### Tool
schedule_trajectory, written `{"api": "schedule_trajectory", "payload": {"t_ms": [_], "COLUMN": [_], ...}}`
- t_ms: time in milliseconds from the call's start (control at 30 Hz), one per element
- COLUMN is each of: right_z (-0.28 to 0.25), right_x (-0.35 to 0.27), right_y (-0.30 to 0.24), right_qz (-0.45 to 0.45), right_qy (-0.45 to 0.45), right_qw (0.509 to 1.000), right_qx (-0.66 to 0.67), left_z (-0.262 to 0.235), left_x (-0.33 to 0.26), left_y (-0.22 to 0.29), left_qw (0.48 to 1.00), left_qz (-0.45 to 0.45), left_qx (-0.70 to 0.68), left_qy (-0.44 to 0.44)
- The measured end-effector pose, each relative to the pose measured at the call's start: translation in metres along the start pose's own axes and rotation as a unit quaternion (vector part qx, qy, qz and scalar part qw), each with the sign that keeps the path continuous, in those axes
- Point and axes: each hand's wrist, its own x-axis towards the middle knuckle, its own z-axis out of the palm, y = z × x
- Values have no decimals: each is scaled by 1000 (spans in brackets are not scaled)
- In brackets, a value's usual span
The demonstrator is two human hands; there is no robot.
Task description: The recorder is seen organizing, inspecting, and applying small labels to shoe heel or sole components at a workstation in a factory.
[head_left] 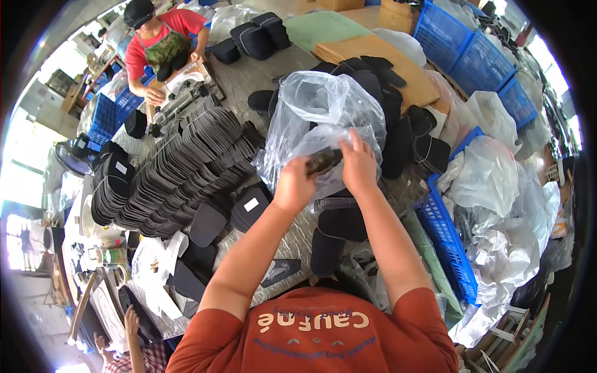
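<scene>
A large clear plastic bag (pixel 333 93) stands open on the table before me. My left hand (pixel 295 185) is closed around a small dark bundle (pixel 323 163) at the near side of the bag. It is blurred, and I cannot make out its kind. My right hand (pixel 359 166) lies against the plastic just right of the bundle, its fingers stretched out and apart. Black insole-shaped pieces (pixel 392 105) lie beside and behind the bag. Nearer my body are more dark shaped pieces (pixel 342 224).
Long rows of stacked dark insoles (pixel 180 161) fill the table's left. A co-worker in a red shirt (pixel 180 28) works at the far left; another person's hand (pixel 131 321) shows at lower left. Blue crates (pixel 444 242) and crumpled plastic bags (pixel 491 180) line the right. Brown cardboard sheets (pixel 379 59) lie behind.
</scene>
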Motion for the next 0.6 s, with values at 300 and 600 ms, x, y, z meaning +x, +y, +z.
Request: {"api": "schedule_trajectory", "payload": {"t_ms": [300,600], "right_z": [9,-33], "right_x": [2,-52], "right_y": [-7,-75], "right_qz": [19,-9], "right_qy": [-7,-56], "right_qw": [981,716], "right_qx": [193,696], "left_z": [-30,-36], "left_x": [-44,-82], "left_y": [-35,-16], "left_qw": [516,554], "left_qz": [-256,-166], "left_qx": [-800,-812], "left_qy": [168,77]}}
